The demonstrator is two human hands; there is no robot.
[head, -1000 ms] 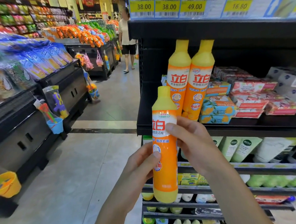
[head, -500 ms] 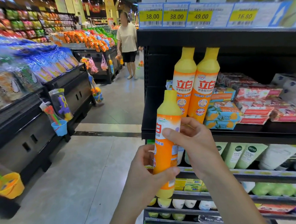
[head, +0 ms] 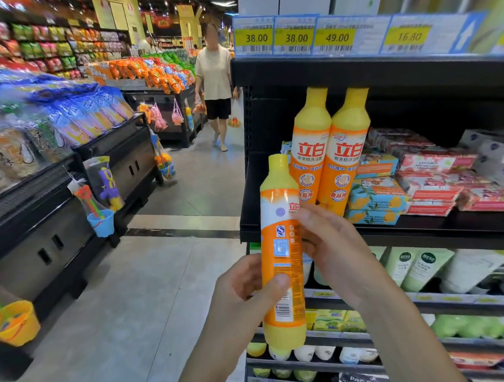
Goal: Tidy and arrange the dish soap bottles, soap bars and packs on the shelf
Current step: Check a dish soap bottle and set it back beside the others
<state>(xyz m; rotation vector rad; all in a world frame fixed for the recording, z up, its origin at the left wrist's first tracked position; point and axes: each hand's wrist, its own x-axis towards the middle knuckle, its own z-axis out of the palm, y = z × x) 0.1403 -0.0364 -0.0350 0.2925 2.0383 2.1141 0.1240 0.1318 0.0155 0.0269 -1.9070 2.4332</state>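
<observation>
Now | held bottle [head: 278, 218] fronts shelf [head: 451, 228] | two bottles [head: 312, 158], perhaps soap packs [head: 373, 196], behind

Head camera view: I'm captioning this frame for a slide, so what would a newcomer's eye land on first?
First, the orange and yellow dish soap bottle held upright in the centre, gripped low by the left hand and higher by the right hand. Just behind it, two matching bottles stand side by side on the black shelf, under a row of yellow price tags.
</observation>
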